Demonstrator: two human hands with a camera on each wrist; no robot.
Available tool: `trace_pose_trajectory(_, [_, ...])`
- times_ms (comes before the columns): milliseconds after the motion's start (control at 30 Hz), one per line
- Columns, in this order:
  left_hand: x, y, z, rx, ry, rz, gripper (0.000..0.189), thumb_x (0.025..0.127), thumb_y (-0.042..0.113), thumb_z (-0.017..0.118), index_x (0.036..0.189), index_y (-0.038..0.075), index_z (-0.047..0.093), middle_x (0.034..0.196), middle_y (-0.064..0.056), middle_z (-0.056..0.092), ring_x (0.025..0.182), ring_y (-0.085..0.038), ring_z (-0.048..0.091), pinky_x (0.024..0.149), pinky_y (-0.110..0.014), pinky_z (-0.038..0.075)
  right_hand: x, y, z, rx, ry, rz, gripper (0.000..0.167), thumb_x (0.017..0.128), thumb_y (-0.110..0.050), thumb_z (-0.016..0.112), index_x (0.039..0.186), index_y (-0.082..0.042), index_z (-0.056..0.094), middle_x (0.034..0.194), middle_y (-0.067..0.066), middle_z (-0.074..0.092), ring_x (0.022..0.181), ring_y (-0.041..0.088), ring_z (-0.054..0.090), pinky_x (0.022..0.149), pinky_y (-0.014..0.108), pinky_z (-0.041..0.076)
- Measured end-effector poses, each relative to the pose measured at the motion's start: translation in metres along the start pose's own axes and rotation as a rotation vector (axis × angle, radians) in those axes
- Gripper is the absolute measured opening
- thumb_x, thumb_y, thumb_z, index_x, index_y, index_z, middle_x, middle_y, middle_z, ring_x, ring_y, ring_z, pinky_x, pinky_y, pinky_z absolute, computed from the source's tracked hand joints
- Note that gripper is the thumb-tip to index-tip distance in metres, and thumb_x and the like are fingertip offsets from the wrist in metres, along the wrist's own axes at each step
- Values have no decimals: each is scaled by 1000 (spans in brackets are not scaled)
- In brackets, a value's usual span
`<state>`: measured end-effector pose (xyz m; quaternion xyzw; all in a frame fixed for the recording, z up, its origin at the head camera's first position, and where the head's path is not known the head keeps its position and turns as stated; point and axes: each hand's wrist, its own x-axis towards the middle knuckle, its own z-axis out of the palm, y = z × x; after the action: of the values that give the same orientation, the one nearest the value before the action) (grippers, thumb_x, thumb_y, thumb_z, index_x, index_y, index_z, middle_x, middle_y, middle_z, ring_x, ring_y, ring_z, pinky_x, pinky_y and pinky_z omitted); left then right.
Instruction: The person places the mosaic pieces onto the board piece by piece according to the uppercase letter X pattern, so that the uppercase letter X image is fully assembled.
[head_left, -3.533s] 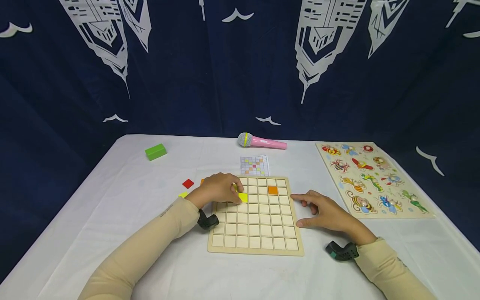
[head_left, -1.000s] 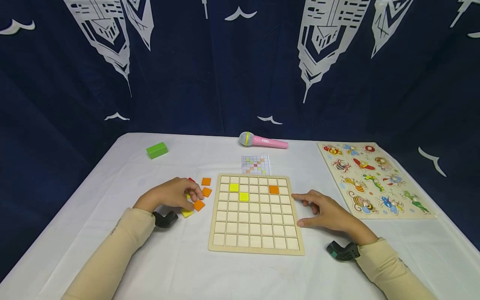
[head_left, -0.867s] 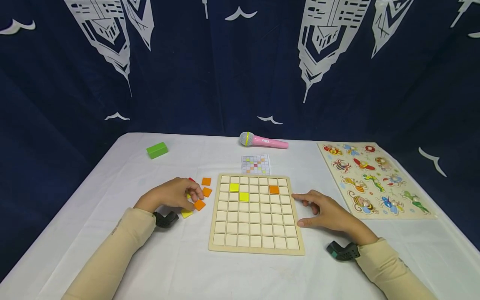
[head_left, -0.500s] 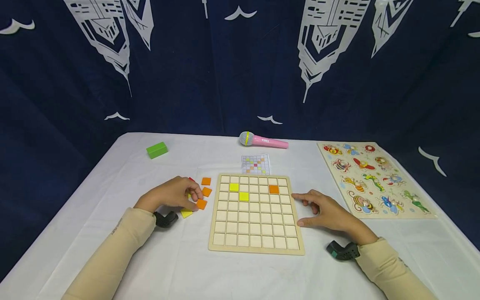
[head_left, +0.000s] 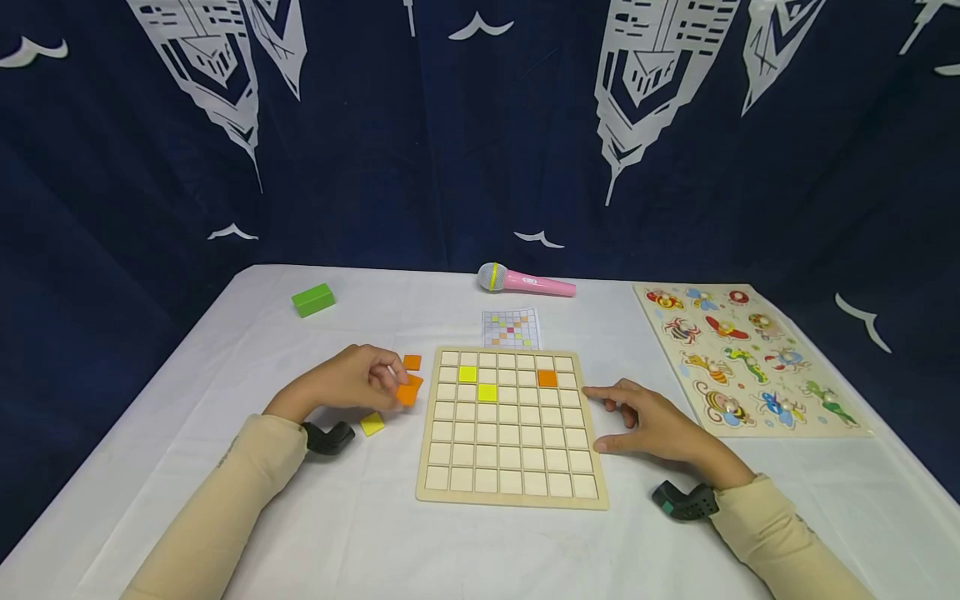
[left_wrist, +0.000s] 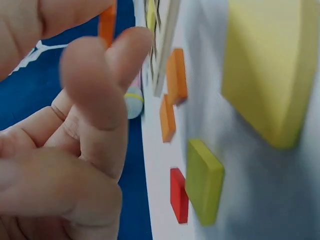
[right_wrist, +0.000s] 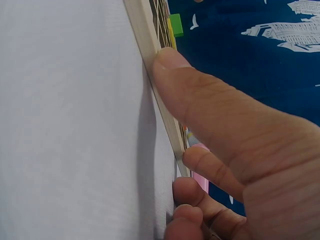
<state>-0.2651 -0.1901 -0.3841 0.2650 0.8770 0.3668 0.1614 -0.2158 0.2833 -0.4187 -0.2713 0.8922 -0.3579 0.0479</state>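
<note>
My left hand point(head_left: 348, 382) pinches an orange square tile point(head_left: 407, 396) just above the cloth, left of the wooden grid board point(head_left: 510, 458). In the left wrist view the held tile point(left_wrist: 107, 26) shows between thumb and fingertip. Close by lie two loose orange tiles point(left_wrist: 176, 76), two yellow tiles point(left_wrist: 205, 182) and a red tile point(left_wrist: 179, 197); the hand hides the red one in the head view. On the board sit two yellow tiles point(head_left: 487, 392) and an orange tile point(head_left: 547, 378). My right hand point(head_left: 648, 421) touches the board's right edge with thumb and index finger.
Behind the board lies a small printed card point(head_left: 511, 329) with a coloured grid. Farther back is a pink toy microphone point(head_left: 536, 284). A green block point(head_left: 313, 301) stands at the back left, and an insect puzzle board point(head_left: 750, 367) lies on the right.
The left hand leaves the board after laying a yellow tile, goes to the loose tiles, slides an orange one rightward and lifts it. The right hand stays at the board's edge.
</note>
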Motion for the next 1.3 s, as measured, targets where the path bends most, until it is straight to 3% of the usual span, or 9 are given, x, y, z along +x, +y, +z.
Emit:
trace_pose_trajectory(300, [2, 5, 0, -48, 15, 13, 28, 83, 11, 86, 108, 6, 74, 88, 2, 76, 67, -13, 57, 67, -25, 46, 0, 1, 1, -2, 1, -11, 74, 82, -19, 96, 145, 6, 64, 103, 0, 53, 78, 9, 44, 68, 27, 40])
trace_pose_trajectory(567, [11, 13, 7, -26, 55, 53, 28, 87, 12, 84, 112, 7, 74, 89, 4, 73, 67, -14, 53, 64, -24, 42, 0, 1, 0, -5, 0, -12, 74, 82, -19, 96, 145, 5, 64, 103, 0, 52, 78, 9, 43, 68, 27, 40])
trace_pose_trajectory(1033, [37, 56, 18, 4, 9, 106, 28, 91, 10, 83, 116, 6, 74, 93, 3, 75, 66, -13, 54, 63, -25, 42, 0, 1, 0, -8, 2, -11, 75, 82, -19, 96, 145, 5, 64, 103, 0, 52, 78, 9, 43, 68, 27, 40])
trace_pose_trajectory(1300, [55, 69, 32, 20, -16, 110, 29, 90, 11, 84, 117, 8, 74, 92, 4, 76, 62, -12, 54, 65, -26, 44, 0, 2, 1, -7, 7, -12, 75, 82, -18, 97, 144, 6, 64, 102, 0, 52, 78, 9, 43, 68, 27, 40])
